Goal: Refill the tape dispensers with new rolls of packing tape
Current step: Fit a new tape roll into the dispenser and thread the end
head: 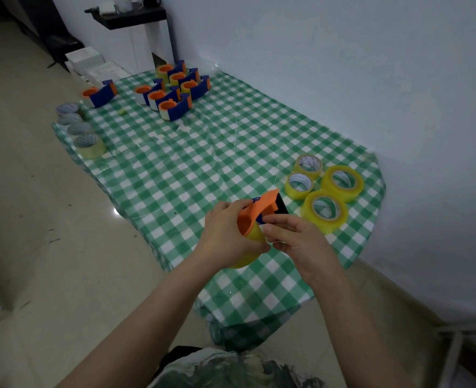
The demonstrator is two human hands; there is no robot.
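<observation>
Head view: your left hand (225, 233) grips the dispenser (259, 210). Your right hand (295, 238), just right of it, pinches the roll (253, 234).

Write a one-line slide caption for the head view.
Left hand grips an orange-and-blue tape dispenser loaded with a yellow roll; right hand pinches at its front, above the green checked tablecloth.

Worn on the head; looks forward and steeply down from above the near end of a green checked tablecloth (231, 141). Wide-angle, with lines bowed toward the edges. Sits close to the left hand (225, 236) and right hand (301, 242) at lower centre. Takes in the cloth's far end at upper left, white wall (371, 79) at right, pale floor (35, 219) at left. One view only.
</observation>
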